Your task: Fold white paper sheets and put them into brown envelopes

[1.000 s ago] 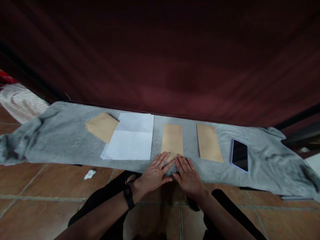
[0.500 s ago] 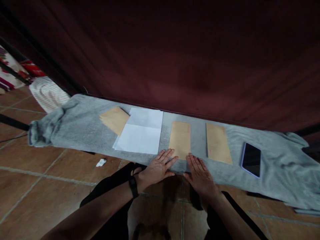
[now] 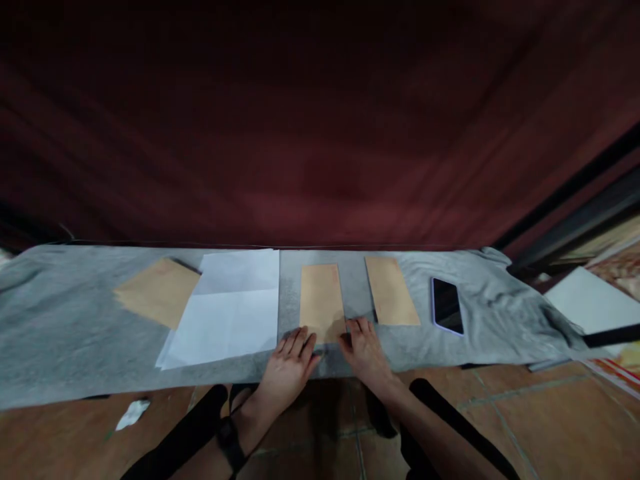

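- Lying flat at the centre of the frame, the middle kraft envelope [image 3: 320, 297] is met by a hand at each near corner.
- The left hand [image 3: 286, 373] is set at the lower left corner, fingers bent; the right hand [image 3: 367, 357] is set at the lower right corner, fingers curled. Whether the paper is pinched or merely touched cannot be told.
- The near end is best handled with even pressure from both sides, so that the envelope is kept square and neither creased nor dragged over the soft cloth-covered bench [image 3: 60, 357].
- Left of centre, white paper sheets [image 3: 227, 313] are placed against a fanned envelope stack [image 3: 157, 290]; to the right, another kraft envelope [image 3: 393, 291] and a phone [image 3: 447, 305] are laid apart.
- Compared with half a second ago, the fingers are drawn in from a flatter, straighter pose. With the view turned, everything on the bench is shown farther left.
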`<state>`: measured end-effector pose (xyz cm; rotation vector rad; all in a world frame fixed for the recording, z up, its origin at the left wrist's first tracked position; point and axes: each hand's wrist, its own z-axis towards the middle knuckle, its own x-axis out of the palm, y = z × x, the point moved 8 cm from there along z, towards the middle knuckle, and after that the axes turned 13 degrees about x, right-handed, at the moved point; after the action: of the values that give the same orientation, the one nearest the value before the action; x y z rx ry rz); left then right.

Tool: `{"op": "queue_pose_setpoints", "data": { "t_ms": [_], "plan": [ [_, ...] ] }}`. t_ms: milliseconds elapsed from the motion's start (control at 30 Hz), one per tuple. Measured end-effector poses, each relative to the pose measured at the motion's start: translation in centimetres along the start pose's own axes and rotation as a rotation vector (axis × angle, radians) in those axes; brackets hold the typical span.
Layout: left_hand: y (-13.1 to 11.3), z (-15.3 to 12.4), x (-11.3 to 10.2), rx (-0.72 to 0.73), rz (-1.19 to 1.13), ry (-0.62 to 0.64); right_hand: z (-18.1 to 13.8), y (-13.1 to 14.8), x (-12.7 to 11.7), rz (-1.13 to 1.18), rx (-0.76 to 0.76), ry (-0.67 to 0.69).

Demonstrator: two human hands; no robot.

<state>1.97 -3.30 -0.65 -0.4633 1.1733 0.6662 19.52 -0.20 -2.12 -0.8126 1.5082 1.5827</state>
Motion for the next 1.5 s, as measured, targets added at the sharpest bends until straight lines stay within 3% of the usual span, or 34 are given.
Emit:
{"op": "queue_pose_setpoints", "data": {
  "t_ms": [233, 500, 633, 767, 833, 900, 1033, 1167, 1267, 1500],
  "plan": [
    [1.4, 1.8, -0.3, 0.024, 0.002, -0.033, 1.9, -2.1, 1.4, 0.474, 0.28, 0.142],
    [1.9, 1.8, -0.4, -0.049, -0.133, -0.044, 1.5, -1.6, 4.3, 1.02, 0.543, 0.394],
    [2.7, 1.7, -1.1, -0.206, -0.341, -0.178, 2.0, -1.2, 2.8, 1.091, 0.534, 0.425],
    [5.5, 1.3, 0.3, -0.587, -0.843, -0.368, 2.8, -0.9, 0.8, 1.181, 0.49, 0.403],
    [6.1, 1.1, 2.1, -0.773, -1.162, -0.366, 3.0, -0.6, 0.4, 1.211, 0.482, 0.398],
    [5.6, 1.3, 3.4, -0.867, -1.44, -0.317, 3.1, -0.3, 0.3, 1.223, 0.482, 0.413],
    [5.0, 1.7, 3.7, -0.936, -1.697, -0.342, 2.8, -0.2, 0.7, 1.336, 0.572, 0.391],
    [4.6, 2.2, 3.4, -0.955, -1.767, -0.389, 1.8, 0.7, 2.2, 1.53, 0.666, 0.472],
    [4.2, 2.7, 3.2, -0.931, -1.771, -0.376, 1.3, 1.7, 2.9, 1.531, 0.679, 0.531],
    [4.5, 2.9, 3.3, -0.935, -1.753, -0.333, 1.5, 0.5, 2.8, 1.505, 0.77, 0.411]
  ]
}}
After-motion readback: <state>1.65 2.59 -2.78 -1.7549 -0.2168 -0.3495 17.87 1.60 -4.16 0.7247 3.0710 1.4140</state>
